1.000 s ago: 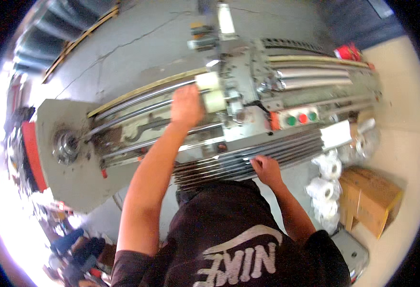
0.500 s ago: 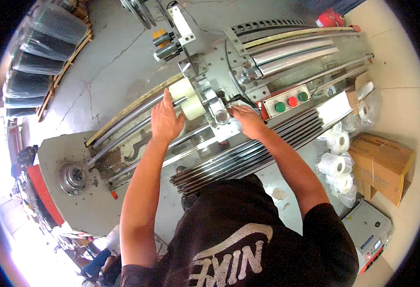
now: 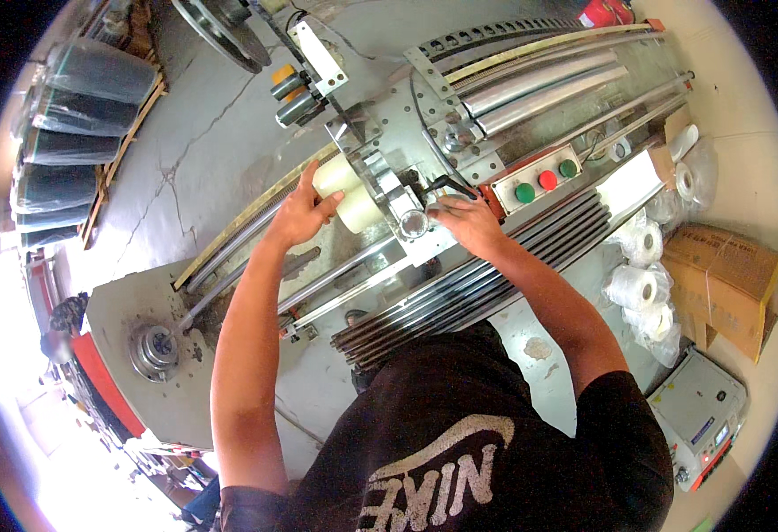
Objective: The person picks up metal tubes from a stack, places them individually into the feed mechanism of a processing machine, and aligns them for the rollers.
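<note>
Against the left end of a cream-coloured roll (image 3: 362,209) on the machine's shaft, my left hand (image 3: 300,215) is open, with thumb and forefinger apart. The roll sits beside a metal carriage (image 3: 391,188) with a round, shiny knob (image 3: 414,222). Right of that knob, my right hand (image 3: 470,227) has its fingers curled near a black lever handle (image 3: 449,183). What those fingers grip is partly hidden. A control box (image 3: 535,182) with green and red buttons lies just right of this hand.
Several dark metal rods (image 3: 486,275) lie side by side between my body and the machine. Wrapped white rolls (image 3: 633,285) and a cardboard box (image 3: 721,279) stand at the right. A round metal chuck (image 3: 156,352) is on the machine's left end. Sensors hang from an arm (image 3: 318,58) above.
My left thumb has moved up onto the roll's end, and the hand has shifted slightly left. My right hand stays by the lever, its fingers more curled. The view has shifted a little.
</note>
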`<state>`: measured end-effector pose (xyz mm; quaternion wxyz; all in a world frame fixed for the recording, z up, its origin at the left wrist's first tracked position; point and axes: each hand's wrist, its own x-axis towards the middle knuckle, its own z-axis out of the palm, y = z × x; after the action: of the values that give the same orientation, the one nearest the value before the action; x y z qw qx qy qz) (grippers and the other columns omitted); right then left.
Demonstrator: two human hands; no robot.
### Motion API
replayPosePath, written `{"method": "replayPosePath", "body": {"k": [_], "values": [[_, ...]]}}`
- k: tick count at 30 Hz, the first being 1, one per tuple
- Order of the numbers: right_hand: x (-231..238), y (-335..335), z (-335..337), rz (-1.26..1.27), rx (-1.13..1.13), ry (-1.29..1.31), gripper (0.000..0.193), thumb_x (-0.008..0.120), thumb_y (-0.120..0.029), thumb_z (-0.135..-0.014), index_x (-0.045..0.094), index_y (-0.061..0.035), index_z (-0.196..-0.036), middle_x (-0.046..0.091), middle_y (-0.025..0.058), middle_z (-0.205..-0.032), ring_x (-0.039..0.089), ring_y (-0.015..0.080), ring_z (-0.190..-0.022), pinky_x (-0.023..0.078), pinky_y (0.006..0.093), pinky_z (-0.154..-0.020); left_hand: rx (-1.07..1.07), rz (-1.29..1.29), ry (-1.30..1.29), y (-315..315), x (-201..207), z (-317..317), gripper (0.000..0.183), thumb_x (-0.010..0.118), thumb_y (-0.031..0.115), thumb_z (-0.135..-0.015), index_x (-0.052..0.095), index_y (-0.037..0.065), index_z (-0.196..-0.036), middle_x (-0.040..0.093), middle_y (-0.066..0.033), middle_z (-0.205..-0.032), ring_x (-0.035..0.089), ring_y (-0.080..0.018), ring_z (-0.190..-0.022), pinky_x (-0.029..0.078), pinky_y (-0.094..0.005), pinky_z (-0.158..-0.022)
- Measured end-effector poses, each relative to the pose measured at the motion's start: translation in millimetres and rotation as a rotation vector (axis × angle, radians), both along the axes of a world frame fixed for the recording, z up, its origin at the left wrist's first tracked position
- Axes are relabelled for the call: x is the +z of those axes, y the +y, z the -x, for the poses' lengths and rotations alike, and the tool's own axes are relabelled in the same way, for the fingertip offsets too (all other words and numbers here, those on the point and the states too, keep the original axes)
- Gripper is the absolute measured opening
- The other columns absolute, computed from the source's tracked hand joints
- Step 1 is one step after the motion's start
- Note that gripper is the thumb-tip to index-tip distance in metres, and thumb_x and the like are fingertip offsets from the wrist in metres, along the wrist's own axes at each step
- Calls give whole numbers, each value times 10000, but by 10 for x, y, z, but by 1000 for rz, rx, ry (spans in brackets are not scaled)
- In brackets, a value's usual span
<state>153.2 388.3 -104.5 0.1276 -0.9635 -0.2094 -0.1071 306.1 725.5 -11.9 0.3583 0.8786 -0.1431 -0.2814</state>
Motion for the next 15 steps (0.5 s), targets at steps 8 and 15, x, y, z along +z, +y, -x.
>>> {"method": "replayPosePath", "body": {"k": [8,15], "values": [[691,537,635,-880,-576,191,374,688,-79,-920,595,-68,-1282,723,109,-1018,692,234,-939,509,399,-905,94,175,145,20,17,13,864,702,376,-969,209,96,-1620,676,-107,-892,596,-177,-740,509,-337,-730],[1120,1167,561,-1601,-400,552,374,649,-56,-994,487,31,-1320,690,154,-1109,696,190,-903,601,317,-783,241,284,191,56,457,156,452,736,323,-945,555,74,-1275,652,-53,-832,580,-150,-737,456,-302,-665]]}}
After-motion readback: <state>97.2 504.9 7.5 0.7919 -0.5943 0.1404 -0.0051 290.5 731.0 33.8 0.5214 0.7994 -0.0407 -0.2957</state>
